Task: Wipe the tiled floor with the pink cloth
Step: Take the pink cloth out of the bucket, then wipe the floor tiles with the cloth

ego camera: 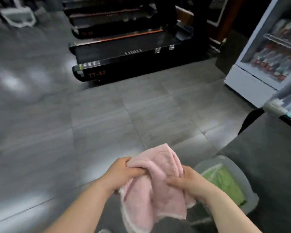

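Note:
The pink cloth point(158, 187) hangs bunched in the air above the grey tiled floor point(111, 121), near the bottom middle of the head view. My left hand point(123, 172) grips its upper left fold. My right hand point(191, 182) grips its right side, fingers curled into the fabric. Both forearms reach in from the bottom edge. The cloth's lower end droops below my hands.
A clear plastic bin point(238, 185) with a green cloth point(225, 182) inside sits on the floor at the right, beside my right hand. Black treadmills point(133, 59) stand ahead. A white glass-door drinks fridge point(265, 47) stands at the right. A dark surface point(272, 157) fills the lower right.

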### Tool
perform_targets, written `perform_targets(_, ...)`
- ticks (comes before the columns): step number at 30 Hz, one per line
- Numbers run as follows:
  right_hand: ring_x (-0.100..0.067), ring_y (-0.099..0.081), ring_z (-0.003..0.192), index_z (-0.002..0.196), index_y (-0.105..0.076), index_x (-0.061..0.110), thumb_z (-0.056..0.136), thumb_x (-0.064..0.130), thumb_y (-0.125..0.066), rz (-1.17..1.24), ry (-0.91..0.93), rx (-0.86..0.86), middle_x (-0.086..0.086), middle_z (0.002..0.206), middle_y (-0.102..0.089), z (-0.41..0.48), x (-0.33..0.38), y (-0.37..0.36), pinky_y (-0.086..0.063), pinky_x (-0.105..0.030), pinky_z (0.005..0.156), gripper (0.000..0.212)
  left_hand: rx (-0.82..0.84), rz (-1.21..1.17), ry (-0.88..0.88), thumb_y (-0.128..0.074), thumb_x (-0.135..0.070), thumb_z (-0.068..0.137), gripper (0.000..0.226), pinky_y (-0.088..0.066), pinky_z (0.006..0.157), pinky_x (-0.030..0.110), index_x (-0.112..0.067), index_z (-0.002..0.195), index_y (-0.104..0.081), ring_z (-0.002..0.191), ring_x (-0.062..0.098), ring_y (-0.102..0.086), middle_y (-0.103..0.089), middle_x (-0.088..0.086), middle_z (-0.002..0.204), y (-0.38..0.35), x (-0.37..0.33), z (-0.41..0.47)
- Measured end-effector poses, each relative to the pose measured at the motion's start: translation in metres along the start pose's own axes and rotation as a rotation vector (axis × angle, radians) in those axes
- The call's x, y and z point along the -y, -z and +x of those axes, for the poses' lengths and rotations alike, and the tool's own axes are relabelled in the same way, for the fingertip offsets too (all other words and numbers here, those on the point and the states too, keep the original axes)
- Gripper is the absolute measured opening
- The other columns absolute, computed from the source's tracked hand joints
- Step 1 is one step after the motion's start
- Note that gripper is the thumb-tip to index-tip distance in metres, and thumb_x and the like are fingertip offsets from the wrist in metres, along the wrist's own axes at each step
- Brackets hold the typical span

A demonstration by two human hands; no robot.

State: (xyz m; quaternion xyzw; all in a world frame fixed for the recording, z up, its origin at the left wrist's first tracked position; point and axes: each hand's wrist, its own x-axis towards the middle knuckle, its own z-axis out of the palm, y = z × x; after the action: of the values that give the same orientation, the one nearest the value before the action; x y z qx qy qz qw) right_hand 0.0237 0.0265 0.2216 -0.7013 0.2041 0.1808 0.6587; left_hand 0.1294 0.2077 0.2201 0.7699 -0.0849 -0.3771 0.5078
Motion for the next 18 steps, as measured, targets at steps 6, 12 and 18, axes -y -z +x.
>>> perform_targets(6, -0.012, -0.062, 0.077, 0.090, -0.062, 0.013, 0.071, 0.021, -0.066, -0.152, -0.011, 0.038, -0.002, 0.086, -0.067, 0.078, 0.042, -0.072, -0.052, -0.026, 0.075, 0.021, -0.354, -0.075, -0.007, -0.073, -0.025, 0.066, 0.027, -0.041, 0.073, 0.022, -0.029, 0.083, -0.053, 0.077, 0.002, -0.052, -0.056, -0.011, 0.083, 0.093, 0.049, -0.012)
perform_targets(12, -0.004, -0.059, 0.064, 0.076, -0.060, 0.020, 0.060, 0.024, -0.060, -0.213, -0.047, 0.204, 0.005, 0.074, -0.064, 0.146, 0.095, -0.164, -0.047, -0.014, 0.059, 0.017, -0.354, -0.051, 0.060, -0.062, -0.044, 0.048, 0.042, -0.040, 0.068, 0.018, -0.036, 0.087, -0.051, 0.074, 0.011, -0.052, -0.055, -0.005, 0.082, 0.188, 0.087, -0.022)
perform_targets(18, -0.001, -0.057, 0.062, 0.072, -0.062, 0.019, 0.071, 0.019, -0.063, -0.371, -0.072, 0.285, 0.012, 0.063, -0.063, 0.221, 0.122, -0.245, -0.045, -0.012, 0.059, 0.002, -0.396, -0.027, 0.129, -0.059, -0.038, 0.074, 0.019, -0.035, 0.055, 0.011, -0.022, 0.067, -0.051, 0.067, 0.005, -0.049, -0.055, -0.007, 0.072, 0.279, 0.118, -0.014)
